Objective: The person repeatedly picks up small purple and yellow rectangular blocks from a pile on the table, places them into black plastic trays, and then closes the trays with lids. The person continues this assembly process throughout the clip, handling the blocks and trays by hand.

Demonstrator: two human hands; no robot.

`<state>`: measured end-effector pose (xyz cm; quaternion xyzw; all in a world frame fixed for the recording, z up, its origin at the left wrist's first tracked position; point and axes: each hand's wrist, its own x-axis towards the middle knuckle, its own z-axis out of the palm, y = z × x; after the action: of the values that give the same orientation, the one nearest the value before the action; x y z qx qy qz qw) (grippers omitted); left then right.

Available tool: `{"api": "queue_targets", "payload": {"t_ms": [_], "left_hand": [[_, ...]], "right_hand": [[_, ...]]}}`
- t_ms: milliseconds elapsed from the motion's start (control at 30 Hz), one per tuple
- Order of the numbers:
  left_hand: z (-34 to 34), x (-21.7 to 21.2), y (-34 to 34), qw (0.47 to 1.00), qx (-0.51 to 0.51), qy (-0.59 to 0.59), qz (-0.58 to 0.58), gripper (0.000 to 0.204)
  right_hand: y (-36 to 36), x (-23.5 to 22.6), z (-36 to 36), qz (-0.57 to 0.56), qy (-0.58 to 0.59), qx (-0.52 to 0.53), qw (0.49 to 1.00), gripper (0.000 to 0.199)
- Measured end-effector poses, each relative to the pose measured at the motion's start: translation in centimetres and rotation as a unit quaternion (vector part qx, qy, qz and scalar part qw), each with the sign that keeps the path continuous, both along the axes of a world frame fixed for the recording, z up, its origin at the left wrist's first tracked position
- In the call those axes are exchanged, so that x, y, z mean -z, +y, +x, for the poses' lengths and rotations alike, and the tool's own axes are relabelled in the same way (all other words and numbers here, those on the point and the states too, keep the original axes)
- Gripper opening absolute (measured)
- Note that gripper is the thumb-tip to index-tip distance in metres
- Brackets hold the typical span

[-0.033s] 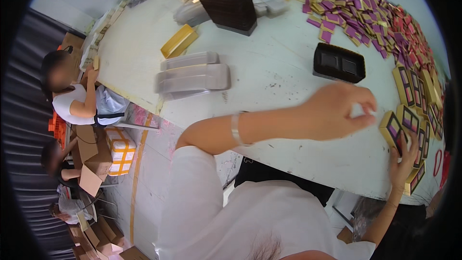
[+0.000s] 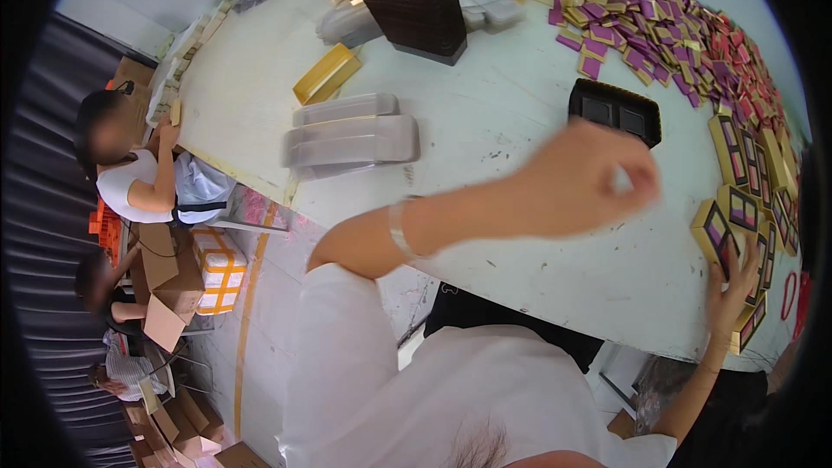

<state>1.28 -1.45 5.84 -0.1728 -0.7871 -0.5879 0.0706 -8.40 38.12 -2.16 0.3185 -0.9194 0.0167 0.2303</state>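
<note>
Box [image 2: 716, 230] with gold edges and a window showing purple lies on the white table [image 2: 503, 95], to the right of the black tray [image 2: 633, 120] and nearer the wearer. The right hand [image 2: 735, 290] touches its near end, fingers spread; whether they grip it or only rest there, I cannot tell. More gold boxes [image 2: 733, 152] with dark windows sit close together around it, right of the black tray. The left hand [image 2: 594, 182] is in front of the black tray and covers part of its near side in this view; thumb and fingers curl into a loose ring, and blur hides whether the tips meet or hold anything. Beyond the black tray and to its right spreads a heap of small purple, gold and red pieces [image 2: 650, 13]. To its left lie clear plastic cases [image 2: 351, 140], then an open gold carton [image 2: 327, 74]; farther back on that side stands a tall black stack [image 2: 414, 9]. Well left of the tray, past the table, a co-worker [image 2: 134, 180] sits near a white block with orange tape [image 2: 219, 270]
</note>
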Motion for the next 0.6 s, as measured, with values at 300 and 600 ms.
{"api": "queue_targets", "payload": {"t_ms": [300, 600], "left_hand": [[6.6, 3.8, -36.5, 0.683, -0.416, -0.284, -0.529, 0.097], [9.5, 0.5, -34.9, 0.818, -0.435, -0.172, -0.335, 0.053]], "right_hand": [[-8.5, -4.7, 0.5, -0.143, -0.118, -0.038, 0.982, 0.05], [-22.4, -3.1, -4.3, -0.035, -0.045, -0.259, 0.964, 0.011]]}}
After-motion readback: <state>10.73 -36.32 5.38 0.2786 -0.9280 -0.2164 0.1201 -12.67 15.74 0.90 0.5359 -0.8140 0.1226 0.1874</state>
